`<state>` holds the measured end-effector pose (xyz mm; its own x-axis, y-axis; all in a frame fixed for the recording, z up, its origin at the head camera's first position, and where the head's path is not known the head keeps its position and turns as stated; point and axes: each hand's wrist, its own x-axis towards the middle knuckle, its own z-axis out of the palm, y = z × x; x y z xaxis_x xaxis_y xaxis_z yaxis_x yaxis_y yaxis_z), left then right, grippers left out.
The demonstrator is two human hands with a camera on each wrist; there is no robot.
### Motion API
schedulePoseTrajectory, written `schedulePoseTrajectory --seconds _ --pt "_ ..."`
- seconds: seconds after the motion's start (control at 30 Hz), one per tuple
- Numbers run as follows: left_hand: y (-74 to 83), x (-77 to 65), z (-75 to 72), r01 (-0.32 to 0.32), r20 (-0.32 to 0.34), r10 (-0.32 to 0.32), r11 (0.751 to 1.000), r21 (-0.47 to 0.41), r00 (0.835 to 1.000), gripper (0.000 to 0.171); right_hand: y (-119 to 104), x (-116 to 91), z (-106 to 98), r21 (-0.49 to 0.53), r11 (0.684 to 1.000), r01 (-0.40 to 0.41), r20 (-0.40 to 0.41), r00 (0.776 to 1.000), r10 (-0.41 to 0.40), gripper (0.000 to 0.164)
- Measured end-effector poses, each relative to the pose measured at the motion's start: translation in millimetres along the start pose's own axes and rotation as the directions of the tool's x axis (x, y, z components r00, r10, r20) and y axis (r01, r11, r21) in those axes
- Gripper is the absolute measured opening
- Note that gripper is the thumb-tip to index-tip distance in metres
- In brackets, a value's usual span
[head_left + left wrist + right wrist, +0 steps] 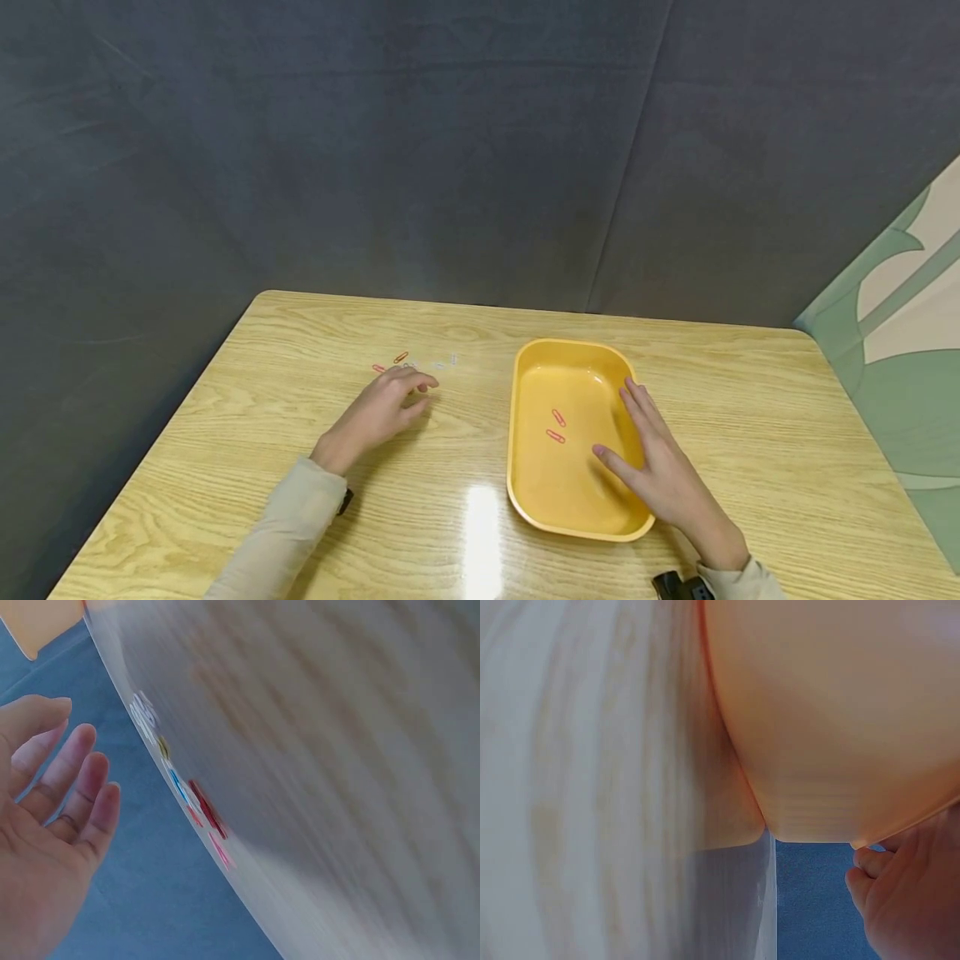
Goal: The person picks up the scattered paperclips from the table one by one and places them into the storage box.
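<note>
Wooden tabletop (757,400): left hand (378,407), fingers parted, partly hides paper clips (401,357); right hand (663,473), spread, at yellow tray (573,496).

On the wood-grained table (772,417) lie a yellow tray (555,379) and loose paper clips (208,810).

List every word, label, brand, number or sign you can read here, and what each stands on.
None: no readable text in any view.
The yellow tray, the two red paper clips in it and the wooden table show no lettering.
Black device at the right wrist: any marking is too small to read.
</note>
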<state>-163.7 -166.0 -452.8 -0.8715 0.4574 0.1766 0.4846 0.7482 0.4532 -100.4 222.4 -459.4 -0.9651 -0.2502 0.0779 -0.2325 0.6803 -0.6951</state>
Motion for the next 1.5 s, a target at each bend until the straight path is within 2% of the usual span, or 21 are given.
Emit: schedulePoseTrajectory --seconds 0.33,0.63,0.93,1.23,1.37,1.5 --pt "-8.7 -3.0 -4.4 0.052 0.057 -0.053 0.998 0.022 0.997 0.027 1 0 -1 -0.013 1.000 0.002 0.002 1.000 -0.002 0.091" --pt "-13.4 -5.1 -4.9 0.048 0.093 -0.051 0.998 0.035 0.994 0.025 1 -1 -2 0.001 1.000 -0.012 0.009 1.000 0.012 0.091" --pt "-15.5 -6.6 -6.3 0.104 0.171 -0.104 0.995 0.006 0.980 0.021 1 0 -2 0.009 1.000 -0.011 0.015 1.000 0.011 0.092" --pt "-12.0 -1.8 -3.5 0.096 0.181 -0.109 0.992 0.079 0.977 0.020 0 -1 -3 0.010 1.000 -0.020 0.015 1.000 0.020 0.092" --pt "-9.3 0.6 -2.0 0.127 0.184 -0.142 0.987 0.095 0.973 0.016 1 0 -2 0.007 1.000 -0.016 0.011 1.000 0.016 0.091" --pt "-7.1 2.4 -1.9 0.179 0.197 -0.193 0.980 0.083 0.961 0.013 2 0 -1 -0.005 1.000 -0.005 -0.001 1.000 0.005 0.090"
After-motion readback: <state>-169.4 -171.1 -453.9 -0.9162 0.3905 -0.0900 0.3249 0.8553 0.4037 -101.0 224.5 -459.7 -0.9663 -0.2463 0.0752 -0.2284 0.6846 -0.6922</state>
